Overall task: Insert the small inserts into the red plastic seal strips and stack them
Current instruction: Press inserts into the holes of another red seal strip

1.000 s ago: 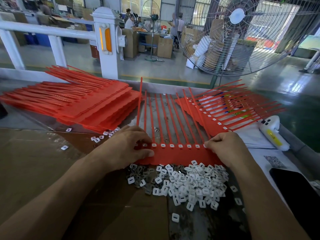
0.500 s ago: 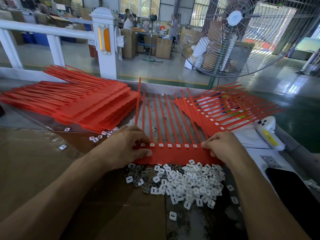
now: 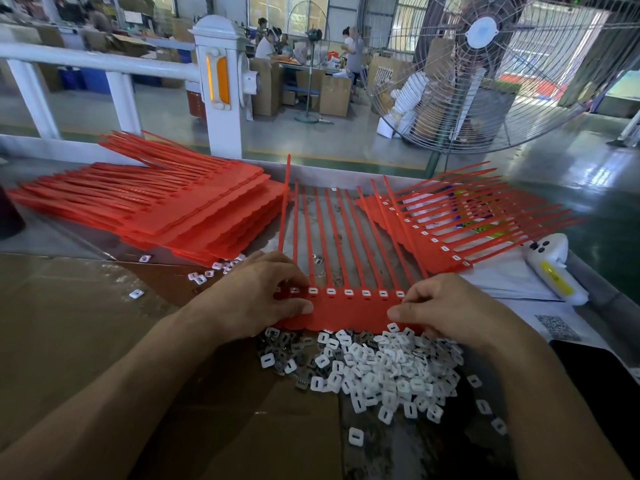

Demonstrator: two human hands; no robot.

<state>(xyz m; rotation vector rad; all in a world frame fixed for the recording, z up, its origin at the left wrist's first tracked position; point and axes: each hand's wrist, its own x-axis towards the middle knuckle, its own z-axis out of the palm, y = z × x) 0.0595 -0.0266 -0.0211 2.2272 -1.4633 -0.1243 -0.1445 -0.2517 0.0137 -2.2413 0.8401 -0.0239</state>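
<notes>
I hold one red strip sheet [image 3: 349, 311] flat on the table, in front of the white insert pile [image 3: 377, 368]. My left hand [image 3: 252, 299] pinches its left end and my right hand [image 3: 446, 306] pinches its right end. Every socket I can see already has a white insert, so this sheet seems ready for stacking. A filled stack [image 3: 450, 230] lies at the right, a big stack [image 3: 166, 209] at the left. The band runs left to right; the tails point away from me.
</notes>
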